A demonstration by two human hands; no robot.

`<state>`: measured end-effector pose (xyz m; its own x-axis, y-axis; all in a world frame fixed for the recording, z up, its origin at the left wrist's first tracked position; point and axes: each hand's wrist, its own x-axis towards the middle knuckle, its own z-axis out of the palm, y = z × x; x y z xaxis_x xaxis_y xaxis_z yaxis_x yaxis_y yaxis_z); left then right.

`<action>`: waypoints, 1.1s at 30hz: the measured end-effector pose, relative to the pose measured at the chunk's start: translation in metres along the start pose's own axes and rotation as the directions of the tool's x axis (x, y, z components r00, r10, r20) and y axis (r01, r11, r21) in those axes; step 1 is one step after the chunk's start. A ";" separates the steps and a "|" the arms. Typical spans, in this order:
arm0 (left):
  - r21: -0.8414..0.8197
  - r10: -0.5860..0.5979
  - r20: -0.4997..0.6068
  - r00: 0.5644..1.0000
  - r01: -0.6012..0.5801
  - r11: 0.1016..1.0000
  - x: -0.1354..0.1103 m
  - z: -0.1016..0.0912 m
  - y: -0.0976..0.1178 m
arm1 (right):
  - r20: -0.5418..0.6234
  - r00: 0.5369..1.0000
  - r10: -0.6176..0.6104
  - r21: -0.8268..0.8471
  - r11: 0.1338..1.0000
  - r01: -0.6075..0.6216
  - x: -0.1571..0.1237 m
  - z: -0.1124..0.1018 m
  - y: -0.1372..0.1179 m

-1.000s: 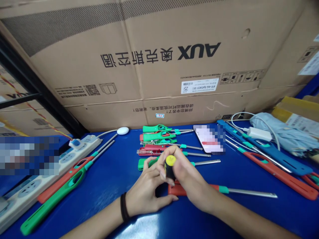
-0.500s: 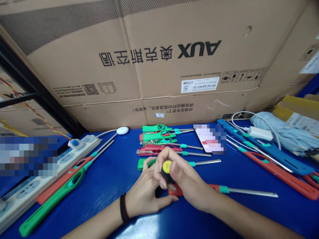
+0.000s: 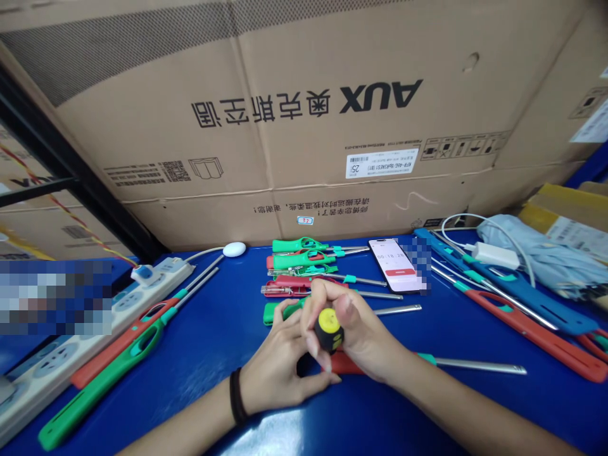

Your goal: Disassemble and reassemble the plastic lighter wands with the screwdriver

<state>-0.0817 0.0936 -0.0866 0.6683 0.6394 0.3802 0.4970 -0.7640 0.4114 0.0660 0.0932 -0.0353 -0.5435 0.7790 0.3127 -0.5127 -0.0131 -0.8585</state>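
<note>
My right hand (image 3: 357, 329) is closed around a screwdriver (image 3: 329, 329), its black handle with the yellow end cap turned up toward me. The blade is hidden below my fingers. Under it lies a red long-necked lighter (image 3: 349, 363), its metal tube pointing right over the blue tabletop. My left hand (image 3: 280, 367), with a dark band on the wrist, grips the lighter's handle end, which is mostly covered. Just beyond my hands lie a green lighter (image 3: 272, 313), a red lighter with its casing opened (image 3: 285, 286) and green lighters (image 3: 297, 246).
A phone (image 3: 396, 266) showing a timer lies beyond the hands. At left are a power strip (image 3: 114, 316) and red and green lighters (image 3: 102, 386). Blue and red lighters (image 3: 536, 329), a white adapter (image 3: 496, 254) and a cloth (image 3: 536, 253) lie right. A cardboard sheet (image 3: 285, 152) stands behind.
My right hand and the screwdriver handle have shifted slightly right and down, and the handle leans differently. My left hand stays on the red lighter.
</note>
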 end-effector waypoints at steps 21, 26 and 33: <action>0.022 0.031 -0.046 0.998 -0.030 0.999 0.000 -0.002 0.001 | -0.117 0.990 0.083 -0.012 0.996 -0.085 -0.006 -0.005 0.002; 0.034 0.001 0.014 1.000 -0.001 0.999 0.000 0.000 0.000 | -0.030 0.999 -0.015 0.018 1.000 0.015 -0.012 -0.003 0.006; 0.021 -0.003 0.051 0.999 0.002 1.000 -0.002 0.000 -0.002 | -0.008 0.990 -0.137 -0.184 0.974 0.134 -0.012 -0.011 0.003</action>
<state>-0.0840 0.0941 -0.0882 0.6938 0.6369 0.3362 0.5100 -0.7641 0.3951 0.0782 0.0911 -0.0466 -0.4626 0.7784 0.4244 -0.4498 0.2065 -0.8689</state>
